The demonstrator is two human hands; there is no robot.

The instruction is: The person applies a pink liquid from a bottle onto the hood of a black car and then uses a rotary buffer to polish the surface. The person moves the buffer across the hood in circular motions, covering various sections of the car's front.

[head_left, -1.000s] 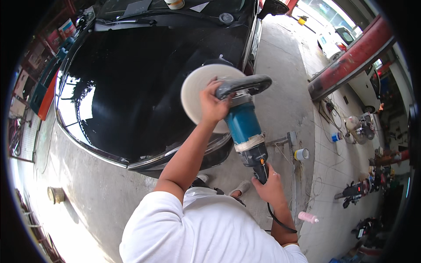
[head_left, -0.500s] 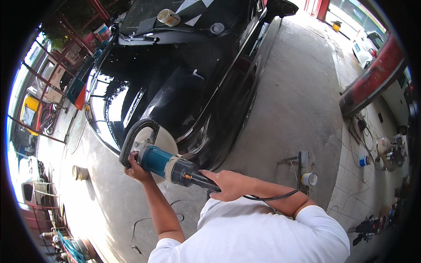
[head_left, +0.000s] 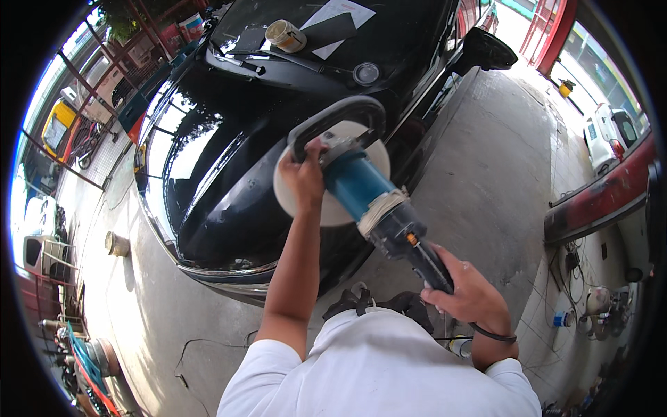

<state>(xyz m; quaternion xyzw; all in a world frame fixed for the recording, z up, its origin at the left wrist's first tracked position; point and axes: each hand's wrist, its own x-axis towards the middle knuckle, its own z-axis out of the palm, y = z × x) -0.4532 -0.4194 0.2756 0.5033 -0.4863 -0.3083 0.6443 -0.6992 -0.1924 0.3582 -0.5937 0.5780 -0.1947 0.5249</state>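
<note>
A teal and black car polisher with a round pale pad is held over the hood of a black car. My left hand is closed at the polisher's front end, by its black loop handle. Around the rear grip, my right hand is wrapped, with the power cord running past my wrist. Cream-coloured wrapping circles the tool's body. Whether the pad touches the paint I cannot tell; the tool hides that part of the hood.
On the windshield and cowl area stand an open tub, a round lid and sheets of paper. The side mirror juts out at the right. A can stands on the floor at left; a red post rises at right.
Both hands have carried the polisher up and right, from the car's front corner to farther over the hood. My view has shifted closer to the car.
</note>
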